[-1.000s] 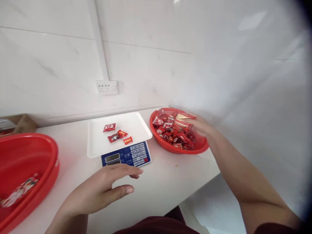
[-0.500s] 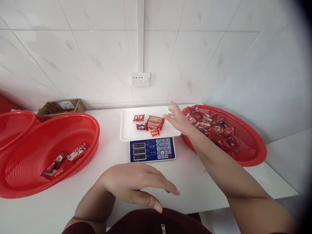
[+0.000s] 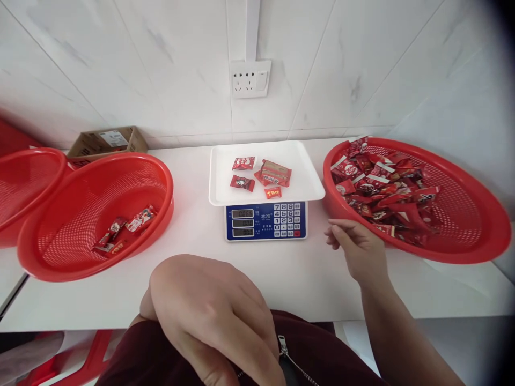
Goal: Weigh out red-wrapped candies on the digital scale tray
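Note:
My right hand [image 3: 357, 252] is beside the front of the right red basket [image 3: 475, 214], its thumb and fingers pinched together near the tabletop. What lies between the fingertips, if anything, is too small to make out. Close to my body, my left hand [image 3: 217, 316] points downward with its fingers stretched and partly cut off by the frame; it holds nothing visible. A white tray [image 3: 219, 187] tops the blue digital scale [image 3: 265, 230]. On that tray lie a larger red-and-tan packet [image 3: 276, 172] and several small red candies [image 3: 242, 183]. Many red-wrapped candies [image 3: 374, 182] fill the right basket.
At the left, a red basket [image 3: 56, 230] holds a few wrapped candies [image 3: 116, 236]. Another red basket [image 3: 28, 161] is partly visible beside it. A cardboard box [image 3: 139, 142] stands behind them by the wall. A power socket [image 3: 250, 80] is on the tiled wall.
My right hand has moved from the tray's right edge toward me and closed into a pinch. My left hand has drawn nearer to my body. The view has tilted down; the scale's top reading has changed.

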A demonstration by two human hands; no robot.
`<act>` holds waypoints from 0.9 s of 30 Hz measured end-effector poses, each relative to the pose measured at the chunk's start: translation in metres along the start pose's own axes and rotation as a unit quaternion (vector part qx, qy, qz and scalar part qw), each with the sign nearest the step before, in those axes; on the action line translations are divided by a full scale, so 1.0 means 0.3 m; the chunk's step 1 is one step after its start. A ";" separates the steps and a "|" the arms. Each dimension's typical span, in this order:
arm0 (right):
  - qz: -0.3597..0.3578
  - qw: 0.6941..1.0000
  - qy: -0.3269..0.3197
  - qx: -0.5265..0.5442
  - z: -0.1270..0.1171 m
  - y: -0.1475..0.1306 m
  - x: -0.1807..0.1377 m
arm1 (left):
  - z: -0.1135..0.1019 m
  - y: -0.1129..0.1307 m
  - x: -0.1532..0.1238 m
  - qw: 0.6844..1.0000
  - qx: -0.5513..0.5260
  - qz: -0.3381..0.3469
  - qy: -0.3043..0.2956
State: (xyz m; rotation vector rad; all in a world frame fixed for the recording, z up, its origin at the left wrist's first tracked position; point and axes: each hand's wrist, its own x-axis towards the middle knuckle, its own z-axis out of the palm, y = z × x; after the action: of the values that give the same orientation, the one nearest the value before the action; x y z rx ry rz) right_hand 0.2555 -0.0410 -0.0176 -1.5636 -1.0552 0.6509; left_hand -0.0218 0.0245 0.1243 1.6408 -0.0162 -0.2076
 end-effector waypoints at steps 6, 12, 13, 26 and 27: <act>0.009 0.999 -0.034 -0.027 0.042 -0.010 -0.012 | 0.002 0.009 -0.002 1.000 -0.016 -0.015 0.015; 0.002 0.999 -0.045 -0.023 0.049 -0.009 -0.006 | -0.001 0.002 0.000 1.000 0.006 -0.007 0.003; 0.002 0.999 -0.047 -0.023 0.050 -0.005 -0.006 | -0.001 0.000 -0.001 1.000 0.020 0.002 -0.005; -0.021 0.996 -0.075 -0.044 0.075 0.004 -0.002 | -0.012 -0.016 0.011 0.971 0.185 0.149 -0.022; -0.034 0.995 -0.080 -0.055 0.084 -0.007 0.007 | -0.011 -0.022 0.013 0.968 0.196 0.153 -0.023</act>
State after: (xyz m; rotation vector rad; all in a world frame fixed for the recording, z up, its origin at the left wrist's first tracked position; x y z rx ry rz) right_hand 0.2346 -0.0273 -0.0218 -1.5837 -1.2771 0.6904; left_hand -0.0181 0.0277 0.1176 1.9993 -0.3629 -0.0027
